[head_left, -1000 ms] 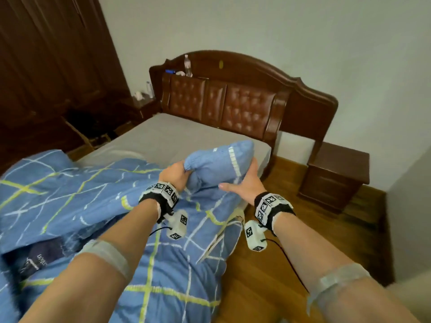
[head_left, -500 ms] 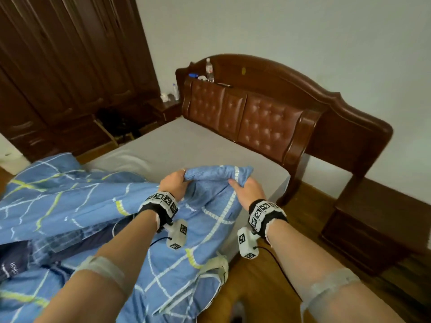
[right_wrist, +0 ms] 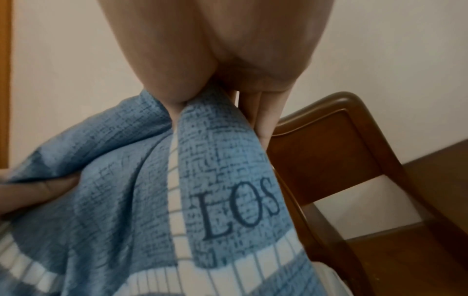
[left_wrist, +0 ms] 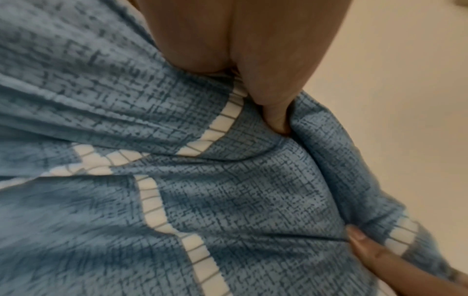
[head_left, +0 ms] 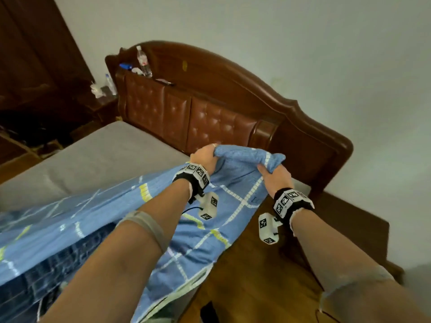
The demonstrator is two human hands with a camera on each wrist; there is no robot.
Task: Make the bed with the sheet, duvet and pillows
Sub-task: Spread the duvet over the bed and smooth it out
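"LOS" in dark blue serif caps, printed on the blue duvet (right_wrist: pixel 228 200) fabric, seen in right wrist view; word cut off at the fold, rest not visible. Black-and-white square marker codes on wrist bands (head_left: pixel 289 201) and cam blocks, not readable as text. Bottle (head_left: pixel 142 60) label on headboard too small to read.
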